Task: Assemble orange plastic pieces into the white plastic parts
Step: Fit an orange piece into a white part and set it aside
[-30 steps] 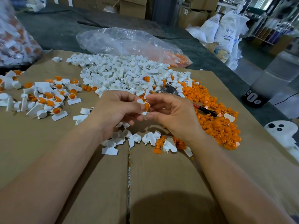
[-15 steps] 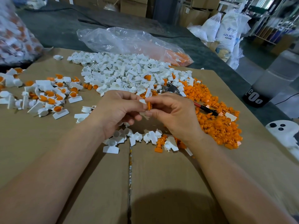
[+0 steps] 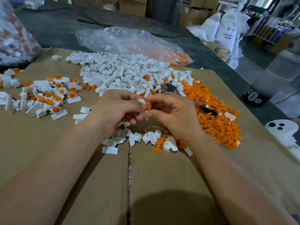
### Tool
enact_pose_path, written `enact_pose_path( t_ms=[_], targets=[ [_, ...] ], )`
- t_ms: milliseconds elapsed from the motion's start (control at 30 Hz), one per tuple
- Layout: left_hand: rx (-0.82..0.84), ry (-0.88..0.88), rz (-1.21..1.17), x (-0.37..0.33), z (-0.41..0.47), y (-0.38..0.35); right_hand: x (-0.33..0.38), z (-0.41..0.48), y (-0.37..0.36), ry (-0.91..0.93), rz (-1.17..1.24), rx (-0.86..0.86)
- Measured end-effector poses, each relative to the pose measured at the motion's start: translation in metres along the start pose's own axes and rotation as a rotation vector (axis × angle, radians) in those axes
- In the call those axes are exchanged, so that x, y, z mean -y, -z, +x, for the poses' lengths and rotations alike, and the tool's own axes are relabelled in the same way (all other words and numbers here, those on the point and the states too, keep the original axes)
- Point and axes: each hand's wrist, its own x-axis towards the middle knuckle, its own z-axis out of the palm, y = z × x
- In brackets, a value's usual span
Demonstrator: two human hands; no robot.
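Two bare hands meet: the left hand [image 3: 113,111] and the right hand [image 3: 175,114]. At their fingertips are one round orange plastic piece [image 3: 148,106] and one white tabbed plastic part [image 3: 141,101].

Beyond the fingers lies one heap of loose white plastic parts [image 3: 123,73], too many to count. Right of the fingers is one heap of loose orange plastic pieces [image 3: 217,124], also uncountable, bearing one red-and-black-handled tool [image 3: 205,109]. Left of the fingers lie some fifteen to twenty white parts with orange centres [image 3: 48,96], overlapping.

Below the fingers, by the wrists, are about eight stray white parts [image 3: 146,137] and a few stray orange pieces [image 3: 159,142].

Far beyond the fingers lies one crumpled clear plastic bag [image 3: 123,39], and far to their left a second clear plastic bag [image 3: 14,38].
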Motion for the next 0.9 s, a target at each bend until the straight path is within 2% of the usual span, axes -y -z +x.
enact_pose_path(
  t_ms=[167,567,900],
  targets=[
    [0.007,-0.013,0.024,0.0000,-0.0006,-0.0002,0.0000,0.0001,0.0006,0.096,-0.057,-0.012],
    [0.023,-0.017,0.036,0.0019,-0.0005,-0.0013,-0.0029,0.0004,0.0045,0.115,-0.208,-0.006],
    [0.025,-0.062,0.060,0.0023,-0.0005,-0.0018,-0.0002,-0.0004,0.0036,0.134,-0.233,0.005]
  ],
)
